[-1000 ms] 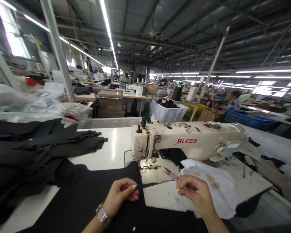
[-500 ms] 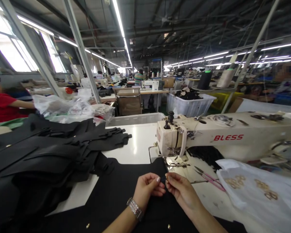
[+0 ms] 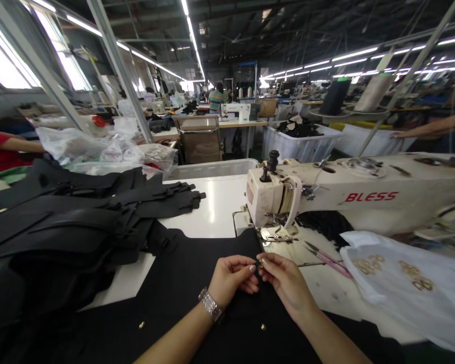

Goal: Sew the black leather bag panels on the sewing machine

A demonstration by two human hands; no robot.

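My left hand (image 3: pixel 231 280) is closed in a pinch on a short dark strip (image 3: pixel 257 264), mostly hidden by the fingers. Meeting it fingertip to fingertip, my right hand (image 3: pixel 282 278) pinches a small gold metal piece (image 3: pixel 261 261) against the strip's end; its full shape is covered. Beneath both hands spreads a large black fabric panel (image 3: pixel 205 253) with gold studs (image 3: pixel 263 327) near the front. The panel's upper right corner reaches the needle area of a cream sewing machine (image 3: pixel 333 197).
Black cut pieces (image 3: pixel 76 202) are heaped at left. Pink-handled scissors (image 3: pixel 331 261) lie right of my hands, beside a white bag (image 3: pixel 413 303) bearing gold rings (image 3: pixel 409 268). Behind stand a plastic bin (image 3: pixel 299 144) and a chair (image 3: pixel 199 141). Co-workers' arms show at both sides.
The view has tilted down and shifted slightly left. My hands keep their pinch, with fingertips now closer together and less of the dark strip showing. A co-worker's arm now reaches in at right.
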